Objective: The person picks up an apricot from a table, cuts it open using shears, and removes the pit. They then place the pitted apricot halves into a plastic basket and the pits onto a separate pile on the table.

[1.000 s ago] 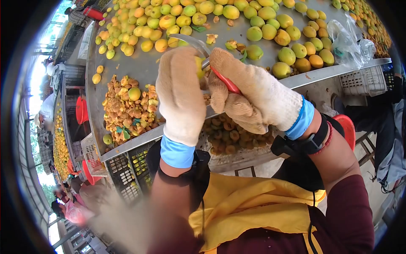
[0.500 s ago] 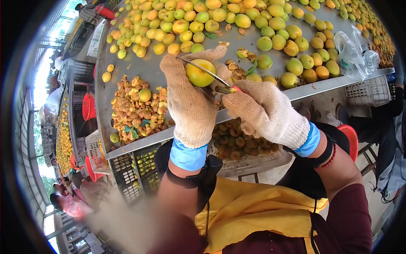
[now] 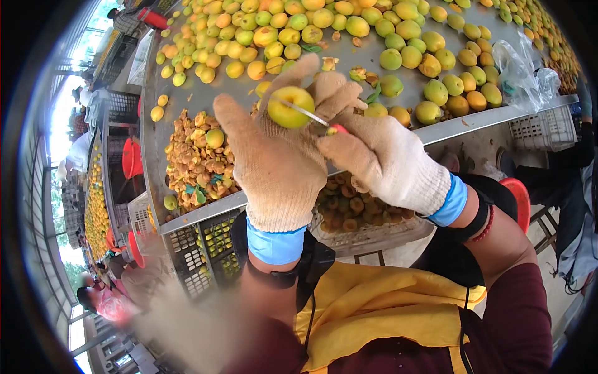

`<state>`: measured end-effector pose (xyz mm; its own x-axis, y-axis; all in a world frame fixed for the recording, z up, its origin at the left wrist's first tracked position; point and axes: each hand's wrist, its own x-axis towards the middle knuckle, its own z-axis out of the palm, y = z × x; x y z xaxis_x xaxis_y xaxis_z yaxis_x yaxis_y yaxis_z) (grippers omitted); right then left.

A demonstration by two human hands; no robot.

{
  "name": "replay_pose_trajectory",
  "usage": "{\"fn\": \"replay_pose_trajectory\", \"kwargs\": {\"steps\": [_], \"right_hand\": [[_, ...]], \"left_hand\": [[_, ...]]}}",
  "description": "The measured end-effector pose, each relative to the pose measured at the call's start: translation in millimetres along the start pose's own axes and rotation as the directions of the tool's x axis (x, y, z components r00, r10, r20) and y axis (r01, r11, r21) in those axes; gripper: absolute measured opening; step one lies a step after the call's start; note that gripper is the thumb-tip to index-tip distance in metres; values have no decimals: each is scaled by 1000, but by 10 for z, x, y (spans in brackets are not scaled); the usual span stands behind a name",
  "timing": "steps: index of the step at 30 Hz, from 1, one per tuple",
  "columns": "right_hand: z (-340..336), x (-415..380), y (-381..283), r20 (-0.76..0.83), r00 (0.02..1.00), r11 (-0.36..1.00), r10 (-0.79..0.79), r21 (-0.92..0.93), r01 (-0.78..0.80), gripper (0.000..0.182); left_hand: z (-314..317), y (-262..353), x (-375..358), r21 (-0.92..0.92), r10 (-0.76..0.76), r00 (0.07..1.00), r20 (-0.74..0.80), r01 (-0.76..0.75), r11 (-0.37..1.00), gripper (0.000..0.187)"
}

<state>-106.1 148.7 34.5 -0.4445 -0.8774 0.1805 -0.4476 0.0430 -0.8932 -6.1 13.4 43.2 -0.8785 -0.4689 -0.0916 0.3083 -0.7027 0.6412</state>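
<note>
My left hand (image 3: pixel 274 149), in a knitted glove, cradles a yellow-green apricot (image 3: pixel 290 107) against its fingers, its thumb spread away from the fruit. In my right hand (image 3: pixel 386 159), also gloved, is a small knife (image 3: pixel 316 117) with a red part at its handle, mostly hidden by the fingers. The thin blade lies across the apricot. Both hands are over the near edge of a metal table (image 3: pixel 436 132). Left of them is a heap of brownish cut apricot pieces (image 3: pixel 198 156). Many whole apricots (image 3: pixel 265 37) lie beyond my hands.
Below the table edge stands a basket of apricot halves (image 3: pixel 355 209), with black crates (image 3: pixel 187 258) to its left. A clear plastic bag (image 3: pixel 523 78) lies on the table at right. A red basin (image 3: pixel 516 202) is near my right elbow. Other people are at far left.
My left thumb has swung out leftward off the apricot, and the left fingers have spread. The apricot has turned under the blade. My right hand has shifted slightly left.
</note>
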Motion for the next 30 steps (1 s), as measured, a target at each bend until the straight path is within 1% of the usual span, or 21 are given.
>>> {"fn": "replay_pose_trajectory", "kwargs": {"steps": [2, 3, 4, 5, 6, 7, 9, 10, 11, 12, 14, 15, 17, 21, 22, 23, 24, 25, 27, 29, 30], "right_hand": [[-80, 38, -58, 151, 958, 921, 242, 274, -276, 44], [-87, 35, -77, 161, 945, 889, 286, 324, -325, 45], [-96, 43, -84, 161, 944, 889, 288, 322, -326, 45], [-106, 53, -84, 213, 912, 814, 351, 413, -409, 44], [-108, 53, -80, 270, 874, 721, 405, 494, -487, 44], [-90, 43, -76, 270, 872, 718, 408, 495, -489, 44], [-18, 20, -68, 256, 884, 717, 391, 518, -466, 47], [18, 21, -47, 254, 884, 716, 392, 519, -467, 47], [63, 26, -11, 144, 920, 838, 364, 381, -391, 48], [74, 28, 10, 105, 938, 876, 330, 336, -345, 49], [89, 41, 37, 25, 966, 938, 258, 233, -256, 52], [36, 26, 20, 86, 953, 915, 291, 266, -304, 52], [-95, 52, -88, 234, 900, 818, 368, 378, -433, 50], [-66, 22, -74, 258, 884, 807, 391, 367, -464, 48], [19, 49, 8, 76, 958, 921, 276, 262, -287, 48], [42, 47, 43, -7, 980, 961, 201, 197, -195, 48], [61, 51, 64, -90, 988, 987, 122, 117, -111, 49], [50, 51, 57, 5, 982, 961, 188, 208, -184, 49], [16, 34, 23, 108, 963, 919, 248, 289, -269, 50], [-89, 33, -76, 196, 921, 855, 336, 347, -386, 51], [-145, 36, -123, 226, 904, 830, 363, 363, -424, 53]], "left_hand": [[13, -21, 22, -123, 87, 989, 118, -73, 990, 89], [-26, -20, 54, -165, 90, 977, 193, -59, 985, 85], [25, -35, 48, -167, 90, 977, 193, -58, 984, 85], [120, -58, 35, 195, 156, 984, 86, -170, 966, 81], [137, -67, 33, 373, 202, 978, 46, -204, 905, 79], [154, -76, 31, 541, 248, 969, 6, -212, 814, 77], [99, -49, 49, 555, 159, 987, -1, -132, 821, 61], [82, -97, 65, 555, 156, 988, 0, -130, 821, 61], [63, -169, 82, 367, 120, 993, -20, -105, 924, 59], [61, -211, 97, 163, 82, 996, -30, -76, 984, 57], [56, -196, 93, 184, 106, 994, -2, -104, 977, 55], [7, -138, 92, 359, 145, 989, -22, -128, 924, 55], [-89, -119, 166, 509, 263, 965, -24, -214, 834, 55], [-33, -154, 150, 597, 333, 942, 29, -284, 750, 55], [13, -177, 149, 407, 214, 976, -26, -185, 894, 53], [41, -188, 146, 193, 83, 995, -51, -72, 979, 52], [21, -196, 140, 194, 82, 995, -49, -71, 978, 52], [-21, -208, 135, 210, 79, 996, -36, -70, 975, 50], [-74, -198, 136, 222, 72, 997, -27, -65, 973, 49], [-102, -145, 159, 285, 170, 984, -58, -147, 947, 50], [-72, -123, 143, 285, 169, 984, -59, -146, 947, 50]]}}
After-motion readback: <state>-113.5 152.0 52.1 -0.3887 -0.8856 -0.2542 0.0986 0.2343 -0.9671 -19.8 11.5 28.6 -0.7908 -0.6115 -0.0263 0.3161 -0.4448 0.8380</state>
